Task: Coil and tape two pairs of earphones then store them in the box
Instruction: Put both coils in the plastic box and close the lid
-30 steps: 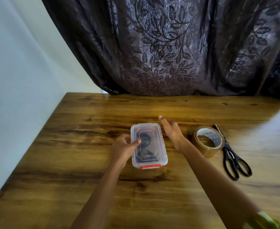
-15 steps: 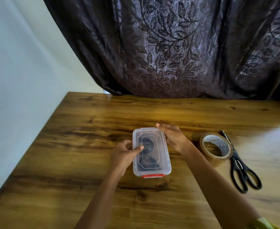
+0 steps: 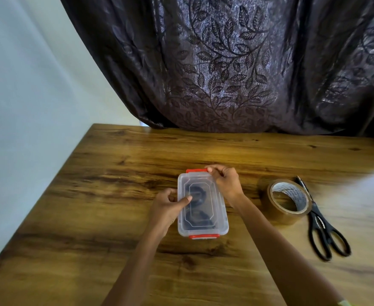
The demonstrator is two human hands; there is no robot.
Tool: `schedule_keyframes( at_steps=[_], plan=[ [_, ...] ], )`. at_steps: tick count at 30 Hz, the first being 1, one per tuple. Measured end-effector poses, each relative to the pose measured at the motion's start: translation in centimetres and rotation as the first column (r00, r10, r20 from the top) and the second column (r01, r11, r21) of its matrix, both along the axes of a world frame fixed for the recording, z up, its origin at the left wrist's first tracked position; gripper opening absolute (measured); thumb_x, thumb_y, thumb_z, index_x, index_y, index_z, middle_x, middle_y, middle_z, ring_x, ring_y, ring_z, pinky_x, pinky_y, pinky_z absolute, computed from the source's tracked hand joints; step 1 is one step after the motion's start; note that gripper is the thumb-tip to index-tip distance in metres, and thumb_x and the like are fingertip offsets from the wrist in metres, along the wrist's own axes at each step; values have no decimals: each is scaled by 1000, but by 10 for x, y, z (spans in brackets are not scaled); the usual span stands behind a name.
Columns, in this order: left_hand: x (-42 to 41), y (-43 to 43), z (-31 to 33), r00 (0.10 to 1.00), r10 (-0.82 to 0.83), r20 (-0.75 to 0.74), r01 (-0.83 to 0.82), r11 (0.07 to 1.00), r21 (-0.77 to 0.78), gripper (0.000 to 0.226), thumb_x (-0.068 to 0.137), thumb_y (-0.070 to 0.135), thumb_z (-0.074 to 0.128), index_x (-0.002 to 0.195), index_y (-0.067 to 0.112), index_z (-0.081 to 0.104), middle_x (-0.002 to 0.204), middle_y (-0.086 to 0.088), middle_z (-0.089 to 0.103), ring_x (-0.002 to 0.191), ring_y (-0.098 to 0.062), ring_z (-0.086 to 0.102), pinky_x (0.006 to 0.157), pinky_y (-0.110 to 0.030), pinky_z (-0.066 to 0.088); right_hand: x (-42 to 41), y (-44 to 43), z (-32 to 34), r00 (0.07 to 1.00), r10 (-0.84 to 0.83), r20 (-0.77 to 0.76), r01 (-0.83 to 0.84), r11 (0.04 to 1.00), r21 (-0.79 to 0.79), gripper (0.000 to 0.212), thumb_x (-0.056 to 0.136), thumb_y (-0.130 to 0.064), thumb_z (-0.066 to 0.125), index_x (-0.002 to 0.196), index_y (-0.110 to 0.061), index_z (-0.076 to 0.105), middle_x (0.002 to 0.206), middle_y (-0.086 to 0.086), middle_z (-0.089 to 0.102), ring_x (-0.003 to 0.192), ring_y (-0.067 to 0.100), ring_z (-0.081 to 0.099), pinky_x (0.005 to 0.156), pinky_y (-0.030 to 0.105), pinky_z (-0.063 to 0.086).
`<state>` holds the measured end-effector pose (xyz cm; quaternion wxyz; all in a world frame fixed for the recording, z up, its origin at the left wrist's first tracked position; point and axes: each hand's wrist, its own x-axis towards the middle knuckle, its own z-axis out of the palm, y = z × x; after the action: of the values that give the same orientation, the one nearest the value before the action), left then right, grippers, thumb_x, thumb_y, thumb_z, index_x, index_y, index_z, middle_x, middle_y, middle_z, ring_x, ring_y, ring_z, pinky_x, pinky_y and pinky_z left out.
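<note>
**At the box: both your hands on it, lid down**

On the wooden surface, straight in front of you, sits the box. It is clear plastic, its long side runs away from you, and its lid is on. Through the lid you can see the earphones inside as two dark coils, one in the far half of the box and one in the near half. Blur hides any finer detail of them.

At the box's left side, your left hand grips it. The thumb lies across the lid and the other fingers are curled against the left wall.

At the box's far right corner, your right hand is curled over the edge, and its fingertips pinch the right end of the red far latch. You cannot tell from here whether that latch is snapped down. The red near latch lies flat against the box's near end.

To the right of the box, apart from it, a roll of brown tape lies flat with its hole facing up. Black scissors lie just beyond the tape on the side away from the box. Their blades point away from you and their handles point toward you.

Beyond the box, past the surface's far edge, hangs a dark leaf-patterned curtain. A pale wall stands off to the box's left.
</note>
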<state>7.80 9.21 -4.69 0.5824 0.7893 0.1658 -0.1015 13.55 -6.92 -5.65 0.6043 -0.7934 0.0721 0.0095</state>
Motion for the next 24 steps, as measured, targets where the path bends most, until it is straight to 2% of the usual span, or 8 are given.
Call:
schedule_keyframes(
  at_steps=[4, 7, 11, 15, 20, 24],
  plan=[
    [0, -1, 0, 1000, 16, 3, -16, 1000, 10, 30, 77, 31, 73, 101, 18, 59, 91, 4, 64, 82, -11, 62, 63, -25, 52, -1, 4, -3, 998, -18, 53, 20, 999, -35, 15, 94, -11, 50, 96, -11, 65, 91, 5, 66, 91, 23, 63, 84, 36, 53],
    [-1, -2, 1, 1000, 17, 9, -17, 1000, -2, 29, 78, 29, 72, 101, 19, 58, 88, 6, 62, 78, -8, 60, 57, -21, 48, 0, 5, -3, 998, -2, 69, 7, 997, -77, 17, 95, -7, 47, 93, -9, 64, 90, 5, 65, 91, 24, 62, 85, 37, 52],
    [-2, -2, 2, 1000, 16, 16, -16, 1000, -3, 29, 79, 28, 72, 101, 18, 58, 87, 7, 61, 77, -6, 60, 55, -19, 45, 0, 6, -2, 996, 58, 74, -48, 991, -128, 19, 95, -3, 44, 94, -6, 62, 92, 7, 63, 92, 23, 60, 87, 35, 51],
    [-2, -2, 2, 1000, 17, 19, -17, 1000, 14, 31, 79, 30, 72, 103, 17, 58, 89, 6, 62, 78, -6, 59, 55, -19, 45, -3, 6, -3, 995, 51, 83, -44, 995, -93, 17, 96, -6, 44, 98, -5, 61, 93, 7, 62, 92, 22, 59, 85, 34, 50],
    [-4, -4, 1, 999, 35, 31, -36, 999, 34, 30, 79, 31, 71, 101, 18, 56, 85, 8, 61, 75, -6, 59, 55, -20, 47, -16, 7, -5, 996, -53, 73, 59, 996, -71, 21, 97, -19, 45, 110, -9, 59, 99, 2, 63, 94, 16, 61, 81, 27, 52],
    [-6, -4, 0, 998, 38, 50, -41, 998, 57, 29, 78, 33, 71, 98, 16, 58, 86, 5, 63, 74, -7, 62, 56, -21, 50, -46, 6, -3, 991, -126, 55, 126, 992, 10, 28, 97, -22, 44, 123, -14, 50, 99, -8, 59, 82, -2, 59, 61, 11, 49]
  ],
)
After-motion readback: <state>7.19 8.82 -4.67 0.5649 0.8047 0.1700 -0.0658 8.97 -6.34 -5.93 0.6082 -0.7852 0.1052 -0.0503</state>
